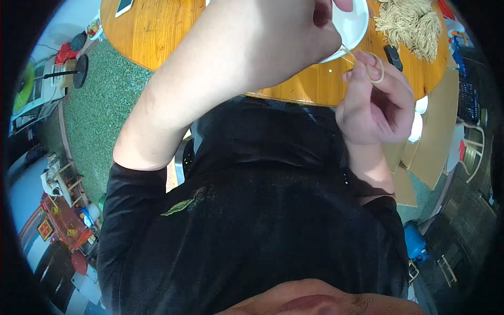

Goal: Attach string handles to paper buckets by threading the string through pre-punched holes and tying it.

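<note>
A thin beige cord point(379, 73) runs between my two hands above the front of the wooden table. My left hand point(304, 39) reaches across from the left, fingers curled; the cord comes out from beneath it at its right edge. My right hand point(380, 102) pinches the cord between thumb and forefinger, and a small loop stands round the fingertip. Partly behind my left hand is a white dish point(353, 26). To the right of it lies a pile of beige cords point(412, 26), and near my right hand a small black object point(393, 56).
The round wooden table point(152, 31) carries a phone point(124, 6) at its far left. Flattened cardboard point(433, 136) lies on the right beside the table. A fan point(26, 84) stands at the left, and a blue gas cylinder point(415, 242) at the lower right.
</note>
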`<state>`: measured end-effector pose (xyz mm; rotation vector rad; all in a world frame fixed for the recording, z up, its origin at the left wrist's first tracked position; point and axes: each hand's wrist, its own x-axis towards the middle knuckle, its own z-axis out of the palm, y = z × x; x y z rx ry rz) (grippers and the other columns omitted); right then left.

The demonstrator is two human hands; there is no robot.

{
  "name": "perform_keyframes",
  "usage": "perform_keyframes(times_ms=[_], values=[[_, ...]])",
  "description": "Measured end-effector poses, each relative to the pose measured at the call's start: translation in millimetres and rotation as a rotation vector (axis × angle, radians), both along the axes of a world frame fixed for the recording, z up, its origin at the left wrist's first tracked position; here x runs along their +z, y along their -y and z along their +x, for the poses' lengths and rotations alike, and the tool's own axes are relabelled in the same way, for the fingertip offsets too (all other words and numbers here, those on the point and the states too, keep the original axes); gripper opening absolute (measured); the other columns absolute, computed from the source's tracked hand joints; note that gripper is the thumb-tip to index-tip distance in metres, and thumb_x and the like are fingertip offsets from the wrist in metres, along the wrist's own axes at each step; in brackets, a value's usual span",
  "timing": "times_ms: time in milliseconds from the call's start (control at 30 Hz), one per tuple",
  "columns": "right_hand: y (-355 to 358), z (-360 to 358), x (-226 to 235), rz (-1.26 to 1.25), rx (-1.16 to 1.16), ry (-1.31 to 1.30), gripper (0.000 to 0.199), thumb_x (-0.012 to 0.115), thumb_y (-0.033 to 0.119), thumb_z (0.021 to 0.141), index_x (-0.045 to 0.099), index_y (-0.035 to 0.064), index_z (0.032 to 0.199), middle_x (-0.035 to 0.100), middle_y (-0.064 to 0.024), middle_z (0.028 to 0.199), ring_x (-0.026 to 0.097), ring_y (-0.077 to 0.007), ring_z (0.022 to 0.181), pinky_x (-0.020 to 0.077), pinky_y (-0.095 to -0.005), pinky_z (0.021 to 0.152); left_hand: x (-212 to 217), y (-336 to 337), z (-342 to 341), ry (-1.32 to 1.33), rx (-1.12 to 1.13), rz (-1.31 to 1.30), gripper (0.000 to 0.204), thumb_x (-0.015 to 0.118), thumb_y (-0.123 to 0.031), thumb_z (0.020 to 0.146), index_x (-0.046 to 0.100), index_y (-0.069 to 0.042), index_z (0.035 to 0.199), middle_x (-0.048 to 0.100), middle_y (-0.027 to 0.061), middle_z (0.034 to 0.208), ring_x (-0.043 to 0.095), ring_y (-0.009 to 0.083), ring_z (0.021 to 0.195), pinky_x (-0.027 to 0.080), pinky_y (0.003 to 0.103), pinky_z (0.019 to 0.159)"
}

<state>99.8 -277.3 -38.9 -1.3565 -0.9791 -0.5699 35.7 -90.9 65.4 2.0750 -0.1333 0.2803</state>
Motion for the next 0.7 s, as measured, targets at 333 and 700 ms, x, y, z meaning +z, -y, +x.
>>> perform_keyframes(times_ms=[333, 700], values=[[0, -13, 8, 0.230, 0.327, -0.572, 0.015, 0.067, -0.012, 0.092, 0.063, -0.0040, 0.105, 0.075, -0.0204, 0.101, 0.069, -0.0118, 0.071, 0.0566, -0.0225, 0.069, -4, -2, 10, -0.005, -0.055, 0.238, 0.026, 0.071, 0.004, 0.083, 0.062, 0.000, 0.106, 0.064, 0.0146, 0.081, 0.066, 0.0240, 0.074, 0.051, 0.032, 0.065], [3, -33, 13, 0.269, 0.356, -0.819, 0.011, 0.066, -0.012, 0.094, 0.067, -0.0027, 0.100, 0.070, -0.0078, 0.088, 0.062, -0.0085, 0.073, 0.0514, -0.0215, 0.070, -33, 12, -21, 0.404, -0.048, 0.436, 0.025, 0.080, -0.009, 0.079, 0.073, -0.002, 0.101, 0.069, 0.0114, 0.092, 0.071, 0.0301, 0.080, 0.057, 0.037, 0.067]])
